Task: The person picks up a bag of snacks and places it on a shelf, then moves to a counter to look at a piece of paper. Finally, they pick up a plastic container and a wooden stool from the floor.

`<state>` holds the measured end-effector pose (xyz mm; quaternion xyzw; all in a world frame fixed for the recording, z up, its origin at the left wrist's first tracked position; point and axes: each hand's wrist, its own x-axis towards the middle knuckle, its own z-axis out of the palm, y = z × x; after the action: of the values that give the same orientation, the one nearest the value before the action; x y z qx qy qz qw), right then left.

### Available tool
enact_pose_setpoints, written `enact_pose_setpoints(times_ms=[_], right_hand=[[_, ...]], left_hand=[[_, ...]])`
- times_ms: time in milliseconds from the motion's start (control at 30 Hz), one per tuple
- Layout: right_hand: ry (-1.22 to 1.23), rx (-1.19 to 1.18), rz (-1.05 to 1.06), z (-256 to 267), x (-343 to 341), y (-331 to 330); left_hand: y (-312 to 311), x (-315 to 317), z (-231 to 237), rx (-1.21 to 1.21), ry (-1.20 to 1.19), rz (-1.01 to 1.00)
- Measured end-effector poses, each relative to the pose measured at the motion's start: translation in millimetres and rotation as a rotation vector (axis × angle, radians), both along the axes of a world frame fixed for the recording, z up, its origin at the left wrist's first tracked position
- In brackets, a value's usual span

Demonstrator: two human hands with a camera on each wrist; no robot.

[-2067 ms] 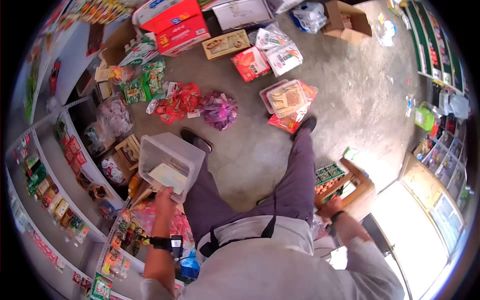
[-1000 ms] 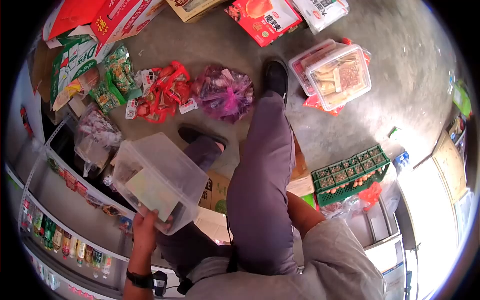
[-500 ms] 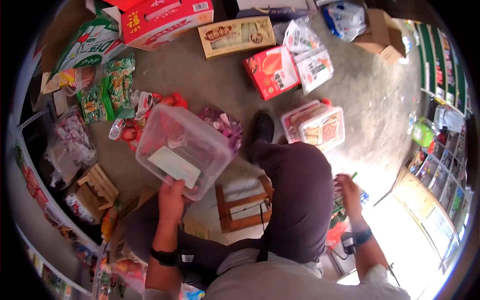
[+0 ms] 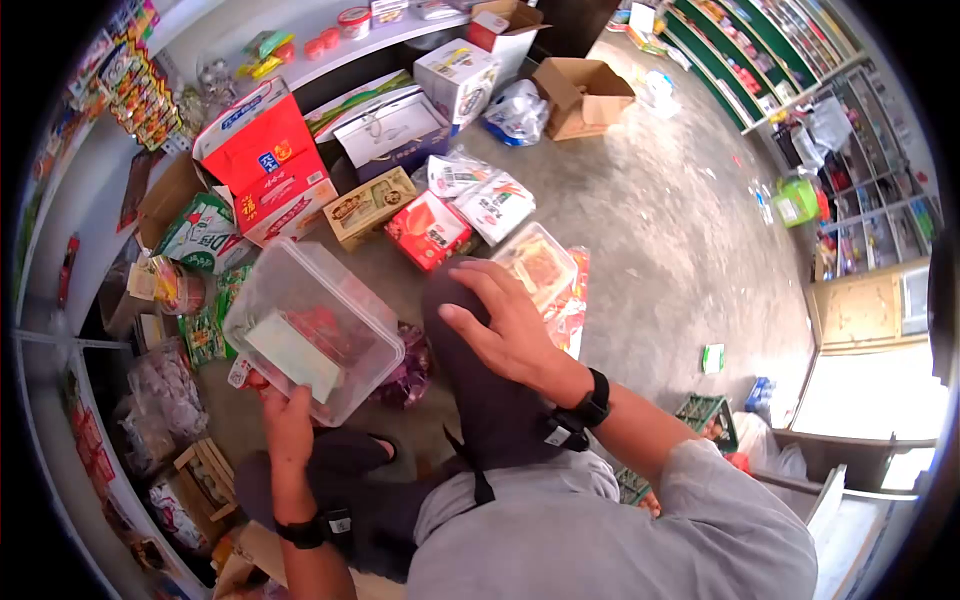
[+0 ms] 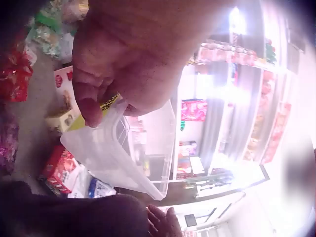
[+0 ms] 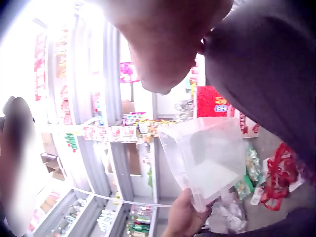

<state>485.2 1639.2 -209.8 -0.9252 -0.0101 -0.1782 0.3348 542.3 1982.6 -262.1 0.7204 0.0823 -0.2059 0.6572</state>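
Observation:
My left hand (image 4: 288,430) grips the lower rim of a clear plastic container (image 4: 362,358), thumb on one side of the wall. The container is tilted, and a pale rectangular sheet (image 4: 293,355) shows through it. In the left wrist view the thumb and fingers pinch the container's edge (image 5: 118,158) beside a yellow strip. My right hand (image 4: 510,325) rests at the bent knee (image 4: 455,300) with its fingers apart, holding nothing. Just beyond that hand sits a clear food box (image 4: 537,262) with tan pieces inside.
A red gift box (image 4: 265,170), a tan box (image 4: 370,207), a red carton (image 4: 428,230) and white packets (image 4: 495,207) stand on the floor ahead. Green snack bags (image 4: 205,325) and a purple bag (image 4: 408,370) lie near the container. Shelves (image 4: 50,400) line the left.
I have gone from standing to a low position with bent knees. My right hand has moved from beside the leg onto the knee. My left hand keeps holding the container throughout.

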Motion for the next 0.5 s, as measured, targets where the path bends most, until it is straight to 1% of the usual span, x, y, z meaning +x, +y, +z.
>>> enact_pose_setpoints(times_ms=[33, 100, 133, 233, 267, 300, 333, 367, 400, 467, 500], right_hand=[[0.098, 0.163, -0.006, 24.4, -18.8, 5.9], [0.27, 0.485, 0.007, 82.7, -49.3, 15.1], [0.161, 0.469, 0.03, 95.2, -62.1, 14.6], [0.031, 0.281, -0.092, 97.5, -81.8, -17.4], [0.064, 0.267, -0.182, 95.7, -87.5, -34.2], [0.128, 0.508, -0.214, 84.1, -89.2, -53.6], [-0.01, 0.402, -0.292, 50.6, -88.4, -77.3], [0.003, 0.413, -0.352, 23.6, -88.2, -102.0], [0.028, 0.429, -0.413, -1.3, -88.6, -124.0], [0.162, 0.588, -0.519, -47.9, -91.4, -154.1], [0.219, 0.62, -0.566, -72.5, -93.2, -161.7]], left_hand=[[-7.2, -14.7, 24.1, 0.009, -0.036, -0.033], [-40.7, -31.2, 81.5, 0.022, -0.13, -0.089], [-57.0, -36.4, 97.9, 0.017, -0.255, -0.162], [-118.5, -49.9, 157.2, 0.177, -0.33, -0.275], [-138.3, -55.6, 164.0, 0.085, -0.409, -0.265], [-155.7, -60.0, 168.9, -0.007, -0.489, -0.253], [-167.2, -62.7, 177.2, -0.008, -0.426, -0.229], [-168.6, -57.5, 168.4, 0.048, -0.431, -0.225], [-164.4, -46.9, 145.5, 0.108, -0.426, -0.221], [-141.1, -23.2, 80.5, 0.288, -0.381, -0.19], [-118.1, -9.1, 33.7, 0.438, -0.457, -0.214]])
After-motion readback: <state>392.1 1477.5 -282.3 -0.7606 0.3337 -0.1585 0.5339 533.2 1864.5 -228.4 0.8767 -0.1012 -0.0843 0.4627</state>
